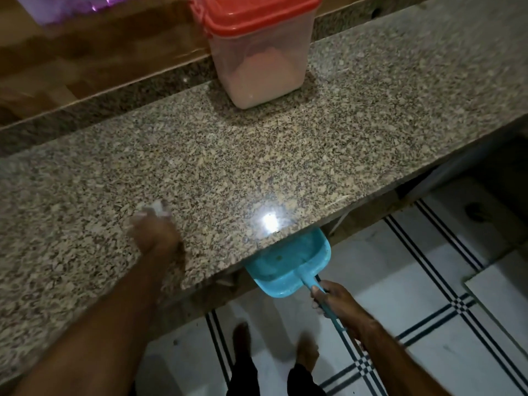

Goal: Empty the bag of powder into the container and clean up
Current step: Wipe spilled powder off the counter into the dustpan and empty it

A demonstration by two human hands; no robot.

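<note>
A clear plastic container with a red lid on it stands at the back of the granite counter; pale pinkish powder fills its lower part. My left hand rests on the counter near the front edge, blurred, closed on a small white crumpled wad. My right hand grips the handle of a blue dustpan, held just below the counter's front edge with its mouth tucked under the edge. The powder bag is not visible.
A wooden ledge runs behind the counter, with a purple-tinted object at the top left. Below is a white tiled floor with dark stripe lines; my feet stand under the counter edge.
</note>
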